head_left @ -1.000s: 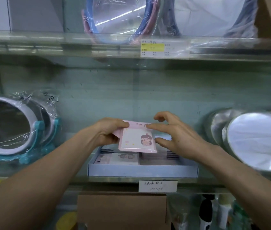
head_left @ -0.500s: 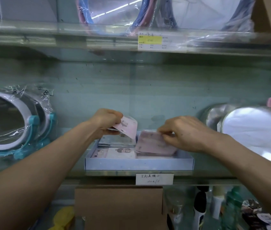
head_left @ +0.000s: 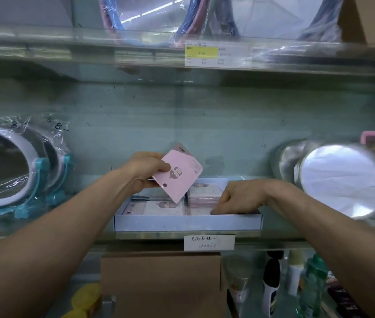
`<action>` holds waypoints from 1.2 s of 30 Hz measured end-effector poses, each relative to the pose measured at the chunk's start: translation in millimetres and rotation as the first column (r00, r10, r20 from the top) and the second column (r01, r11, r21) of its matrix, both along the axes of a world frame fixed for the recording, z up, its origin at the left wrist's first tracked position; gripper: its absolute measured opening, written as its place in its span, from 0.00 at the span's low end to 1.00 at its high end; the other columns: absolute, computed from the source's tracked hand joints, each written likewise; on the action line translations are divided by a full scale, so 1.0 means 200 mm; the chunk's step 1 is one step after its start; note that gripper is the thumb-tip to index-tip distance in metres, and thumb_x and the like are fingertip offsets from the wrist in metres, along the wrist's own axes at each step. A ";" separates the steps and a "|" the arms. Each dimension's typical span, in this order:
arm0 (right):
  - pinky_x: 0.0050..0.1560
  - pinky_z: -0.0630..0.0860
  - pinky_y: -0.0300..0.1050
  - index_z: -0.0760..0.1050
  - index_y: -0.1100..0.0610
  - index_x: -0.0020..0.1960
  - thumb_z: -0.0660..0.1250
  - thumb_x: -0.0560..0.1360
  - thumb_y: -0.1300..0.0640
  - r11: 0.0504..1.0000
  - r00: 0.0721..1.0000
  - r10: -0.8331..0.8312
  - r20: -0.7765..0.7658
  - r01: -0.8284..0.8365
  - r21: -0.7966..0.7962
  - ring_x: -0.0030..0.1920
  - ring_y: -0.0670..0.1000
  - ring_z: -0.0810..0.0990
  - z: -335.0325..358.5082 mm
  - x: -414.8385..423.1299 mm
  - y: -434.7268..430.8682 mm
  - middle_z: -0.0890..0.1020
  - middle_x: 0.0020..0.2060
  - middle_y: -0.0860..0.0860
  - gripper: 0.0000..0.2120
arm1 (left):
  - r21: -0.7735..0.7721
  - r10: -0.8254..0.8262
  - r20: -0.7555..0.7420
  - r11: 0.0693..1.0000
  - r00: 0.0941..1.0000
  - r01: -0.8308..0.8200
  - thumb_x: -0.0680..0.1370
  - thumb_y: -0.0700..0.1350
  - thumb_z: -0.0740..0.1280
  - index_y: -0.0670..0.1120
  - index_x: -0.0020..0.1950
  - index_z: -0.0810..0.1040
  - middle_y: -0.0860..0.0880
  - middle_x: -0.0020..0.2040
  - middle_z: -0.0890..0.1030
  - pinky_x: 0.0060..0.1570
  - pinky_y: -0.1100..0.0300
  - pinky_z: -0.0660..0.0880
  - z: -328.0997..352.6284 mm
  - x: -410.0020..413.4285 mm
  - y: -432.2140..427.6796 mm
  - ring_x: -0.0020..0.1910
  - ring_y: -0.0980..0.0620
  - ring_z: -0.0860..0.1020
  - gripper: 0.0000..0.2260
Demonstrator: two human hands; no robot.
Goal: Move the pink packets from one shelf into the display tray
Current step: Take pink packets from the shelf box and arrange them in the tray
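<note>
A shallow pale blue display tray (head_left: 187,222) stands at the front of the middle glass shelf. Pink packets (head_left: 159,207) with a cartoon girl lie flat in it, and a small stack (head_left: 205,196) fills its right half. My left hand (head_left: 146,171) pinches a few pink packets (head_left: 179,176) by one corner and holds them tilted above the tray. My right hand (head_left: 239,198) is down inside the tray's right side, fingers curled, fingertips on the packets there. Whether it grips one is hidden.
Wrapped round mirrors on teal stands (head_left: 10,166) fill the shelf's left; silver round mirrors (head_left: 340,180) crowd the right. A handwritten label (head_left: 209,242) hangs under the tray. Below are a cardboard box (head_left: 161,281) and several bottles (head_left: 271,285). The upper shelf (head_left: 113,47) is close overhead.
My right hand has laid its packet into the tray's right side and dropped lower. My left hand has lifted and tilted its remaining packets above the tray.
</note>
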State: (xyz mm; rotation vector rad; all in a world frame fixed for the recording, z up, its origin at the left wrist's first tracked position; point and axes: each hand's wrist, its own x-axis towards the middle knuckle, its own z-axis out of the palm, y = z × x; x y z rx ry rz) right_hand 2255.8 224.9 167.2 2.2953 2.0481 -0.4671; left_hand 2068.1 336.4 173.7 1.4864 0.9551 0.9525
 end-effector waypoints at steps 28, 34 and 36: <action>0.38 0.81 0.48 0.72 0.66 0.62 0.65 0.75 0.70 0.737 0.202 0.146 -0.969 0.630 0.243 0.44 0.56 0.81 -0.01 -0.07 0.10 0.81 0.51 0.61 0.16 | -0.282 -0.200 0.170 0.928 0.965 0.242 0.80 0.37 0.61 0.40 0.50 0.74 0.40 0.43 0.84 0.38 0.53 0.82 -0.04 0.02 -0.12 0.43 0.45 0.82 0.03; 0.39 0.82 0.46 0.74 0.62 0.52 0.64 0.77 0.66 0.810 0.021 0.207 -0.978 0.558 0.183 0.40 0.54 0.83 -0.03 -0.14 0.08 0.83 0.42 0.58 0.04 | -0.243 -0.200 0.022 0.949 0.980 0.199 0.80 0.46 0.63 0.42 0.49 0.75 0.44 0.45 0.79 0.38 0.54 0.79 -0.07 0.10 -0.18 0.40 0.49 0.78 0.07; 0.43 0.82 0.47 0.74 0.61 0.55 0.63 0.79 0.60 0.851 0.125 0.172 -0.977 0.480 0.212 0.42 0.55 0.84 -0.03 -0.16 0.06 0.83 0.44 0.58 0.07 | -0.238 -0.168 0.116 0.952 0.979 0.192 0.81 0.43 0.60 0.43 0.49 0.75 0.44 0.44 0.79 0.43 0.54 0.77 -0.05 0.11 -0.17 0.40 0.49 0.78 0.06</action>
